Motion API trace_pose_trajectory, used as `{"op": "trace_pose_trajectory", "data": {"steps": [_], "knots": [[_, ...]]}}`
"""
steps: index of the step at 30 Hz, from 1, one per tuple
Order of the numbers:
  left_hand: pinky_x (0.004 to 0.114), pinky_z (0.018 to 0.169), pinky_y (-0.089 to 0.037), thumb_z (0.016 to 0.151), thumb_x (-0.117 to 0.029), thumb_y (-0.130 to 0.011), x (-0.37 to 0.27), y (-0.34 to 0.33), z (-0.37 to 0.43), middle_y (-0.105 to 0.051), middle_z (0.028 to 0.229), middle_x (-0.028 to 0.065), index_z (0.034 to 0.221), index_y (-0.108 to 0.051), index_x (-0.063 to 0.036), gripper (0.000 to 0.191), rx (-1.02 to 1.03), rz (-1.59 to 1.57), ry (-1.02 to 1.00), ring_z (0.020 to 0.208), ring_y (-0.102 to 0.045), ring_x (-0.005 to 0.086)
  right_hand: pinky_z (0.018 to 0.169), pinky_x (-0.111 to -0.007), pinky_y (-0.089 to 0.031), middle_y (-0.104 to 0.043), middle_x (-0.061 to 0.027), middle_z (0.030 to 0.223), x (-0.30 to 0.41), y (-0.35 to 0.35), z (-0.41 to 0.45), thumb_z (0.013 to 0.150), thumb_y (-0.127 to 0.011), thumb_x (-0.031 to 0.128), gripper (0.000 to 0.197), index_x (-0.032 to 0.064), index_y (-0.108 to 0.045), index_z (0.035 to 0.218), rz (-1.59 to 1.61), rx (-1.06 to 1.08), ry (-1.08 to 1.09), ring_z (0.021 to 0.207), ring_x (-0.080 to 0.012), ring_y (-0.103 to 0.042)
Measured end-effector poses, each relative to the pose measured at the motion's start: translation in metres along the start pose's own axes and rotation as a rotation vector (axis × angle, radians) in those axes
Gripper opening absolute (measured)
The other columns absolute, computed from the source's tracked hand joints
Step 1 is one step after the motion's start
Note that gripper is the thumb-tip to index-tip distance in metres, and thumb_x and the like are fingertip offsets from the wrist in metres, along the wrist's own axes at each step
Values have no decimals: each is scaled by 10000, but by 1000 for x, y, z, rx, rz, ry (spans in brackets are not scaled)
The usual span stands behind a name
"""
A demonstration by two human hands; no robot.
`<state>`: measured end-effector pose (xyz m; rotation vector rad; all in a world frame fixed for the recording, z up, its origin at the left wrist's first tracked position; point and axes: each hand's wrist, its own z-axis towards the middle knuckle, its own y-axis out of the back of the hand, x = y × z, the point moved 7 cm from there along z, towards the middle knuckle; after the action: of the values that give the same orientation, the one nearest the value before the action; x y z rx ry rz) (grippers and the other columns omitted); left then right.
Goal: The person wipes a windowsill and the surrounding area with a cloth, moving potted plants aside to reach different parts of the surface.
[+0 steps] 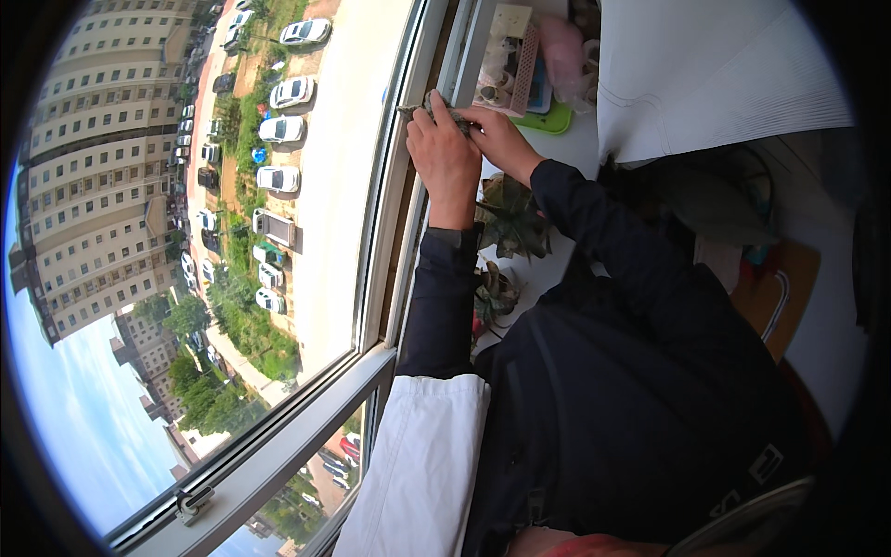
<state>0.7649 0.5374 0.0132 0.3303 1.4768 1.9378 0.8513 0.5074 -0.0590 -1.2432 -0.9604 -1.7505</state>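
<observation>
Both hands meet at the inner edge of a window frame [383,230]. My left hand [445,157] presses down on a crumpled grey-green cloth [456,120], its index finger stretched out and the others bent. The same cloth is pinched by the fingers of my right hand [505,136], which comes in from the right and touches or nearly touches the left. Part of the cloth sticks out past the left fingers onto the frame. The fingertips under the cloth are hidden.
Right of the frame, a white sill [578,150] carries a pink basket [527,66] of small items, a green tray [553,120] and potted plants [515,212]. A large white sheet [717,76] hangs at upper right. A window handle [193,503] juts from the lower left frame.
</observation>
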Motion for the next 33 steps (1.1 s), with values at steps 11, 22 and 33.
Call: {"op": "trace_pose_trajectory", "data": {"steps": [11,22,33], "knots": [[585,1214,-214,838,17,-593,-7,26,-80,-322,1633,154,1535,-414,-51,723,25,20,30,1514,-257,423,956,-370,-523,-668,-172,1277,10,-38,-37,934,-664,102,519,4,-533,1426,287,174,-174,1130,-269,-666],[499,1109,-404,837,49,-718,47,183,-192,-470,1506,239,1488,-464,-21,702,-445,-212,381,1399,-457,424,815,-289,-428,-503,-31,934,139,-143,-93,859,-526,11,305,48,-523,1161,644,701,-254,873,-122,-484],[453,904,-515,853,24,-670,93,187,-207,-653,1203,148,1217,-655,-16,366,-496,144,416,1078,-617,377,888,-457,-527,-629,-199,1062,179,-169,-98,803,-691,115,434,34,-608,1221,11,438,275,1028,-402,-630]]}}
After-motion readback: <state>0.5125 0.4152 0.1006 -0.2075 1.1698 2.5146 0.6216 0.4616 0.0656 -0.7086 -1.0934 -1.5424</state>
